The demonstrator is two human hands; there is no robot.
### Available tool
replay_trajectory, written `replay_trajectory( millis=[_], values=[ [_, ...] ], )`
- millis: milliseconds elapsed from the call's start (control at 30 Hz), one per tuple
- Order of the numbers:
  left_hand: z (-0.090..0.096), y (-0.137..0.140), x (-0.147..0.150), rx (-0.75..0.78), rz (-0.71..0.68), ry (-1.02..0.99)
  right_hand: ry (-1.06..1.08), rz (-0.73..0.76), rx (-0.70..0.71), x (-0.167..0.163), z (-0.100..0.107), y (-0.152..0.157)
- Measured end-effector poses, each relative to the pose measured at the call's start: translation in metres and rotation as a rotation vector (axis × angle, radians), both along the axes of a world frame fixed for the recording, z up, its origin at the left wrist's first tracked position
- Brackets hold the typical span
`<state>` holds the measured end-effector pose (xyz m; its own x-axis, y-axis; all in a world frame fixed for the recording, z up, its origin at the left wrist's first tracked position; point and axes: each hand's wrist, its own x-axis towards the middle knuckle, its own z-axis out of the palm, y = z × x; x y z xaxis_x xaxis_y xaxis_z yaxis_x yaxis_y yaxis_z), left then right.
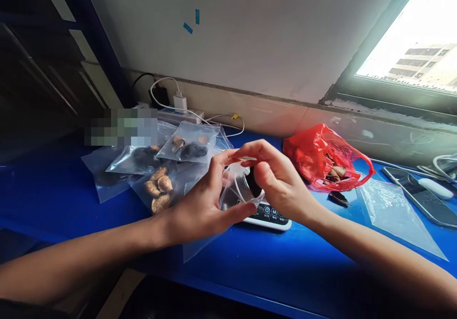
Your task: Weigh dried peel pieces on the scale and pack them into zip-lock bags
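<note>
My left hand curves around a small clear zip bag, thumb below and fingers above, keeping its mouth spread. My right hand pinches a dark, rounded dried piece at the bag's mouth; its exact kind I cannot make out. Under both hands sits a digital kitchen scale with touch buttons, its plate mostly hidden. Just left of the left hand lies a clear bag of brown, curved dried pieces. Behind it, another zip bag holds a black lump and brown bits.
On the blue table, a red plastic bag with dried pieces stands at right. Near it are a loose dark piece, a flat zip bag and a phone. A power strip with cables runs along the wall.
</note>
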<state>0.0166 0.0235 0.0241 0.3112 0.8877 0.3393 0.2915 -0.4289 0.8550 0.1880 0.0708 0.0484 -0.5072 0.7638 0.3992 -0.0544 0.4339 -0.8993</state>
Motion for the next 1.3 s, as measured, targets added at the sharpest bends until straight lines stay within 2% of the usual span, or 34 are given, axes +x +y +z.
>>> replay_trajectory(
  millis=[67,100,200,300,367,467,533,600,700,833,900,1000,1067,1167,1300],
  values=[
    [-0.002,0.000,0.001,0.011,0.018,-0.037,-0.021,0.032,0.032,0.001,-0.003,-0.003],
    [-0.003,0.000,0.000,0.008,0.029,-0.059,-0.035,0.008,0.095,0.002,-0.004,-0.005],
    [-0.007,0.001,-0.005,0.034,0.089,-0.117,-0.096,-0.188,0.437,0.006,-0.003,-0.011],
    [-0.012,0.004,-0.010,0.181,0.178,-0.181,-0.229,-0.359,0.724,0.006,-0.003,-0.017],
    [-0.015,0.007,-0.011,0.296,0.212,-0.177,-0.308,-0.292,0.779,0.006,-0.003,-0.021],
    [-0.019,0.009,-0.011,0.413,0.240,-0.072,-0.334,-0.103,0.692,0.005,-0.002,-0.026],
    [-0.020,0.009,-0.012,0.391,0.227,-0.030,-0.296,-0.063,0.597,0.006,0.002,-0.027],
    [-0.019,0.008,-0.013,0.290,0.166,-0.050,-0.260,-0.063,0.532,0.008,0.007,-0.026],
    [-0.011,0.008,-0.017,0.083,0.090,-0.190,-0.236,-0.109,0.484,0.012,0.015,-0.018],
    [0.003,0.017,-0.021,-0.286,0.126,-0.377,-0.175,-0.186,0.350,0.016,0.018,-0.002],
    [0.006,0.023,-0.021,-0.406,0.093,-0.460,-0.153,-0.223,0.267,0.017,0.017,0.006],
    [0.007,0.031,-0.022,-0.505,-0.010,-0.606,-0.150,-0.238,0.191,0.018,0.014,0.017],
    [0.006,0.034,-0.025,-0.570,-0.031,-0.659,-0.158,-0.237,0.180,0.019,0.012,0.022],
    [0.006,0.035,-0.029,-0.626,0.046,-0.711,-0.150,-0.240,0.202,0.021,0.009,0.025],
    [0.007,0.034,-0.030,-0.594,0.134,-0.723,-0.114,-0.282,0.243,0.021,0.009,0.025]
  ],
)
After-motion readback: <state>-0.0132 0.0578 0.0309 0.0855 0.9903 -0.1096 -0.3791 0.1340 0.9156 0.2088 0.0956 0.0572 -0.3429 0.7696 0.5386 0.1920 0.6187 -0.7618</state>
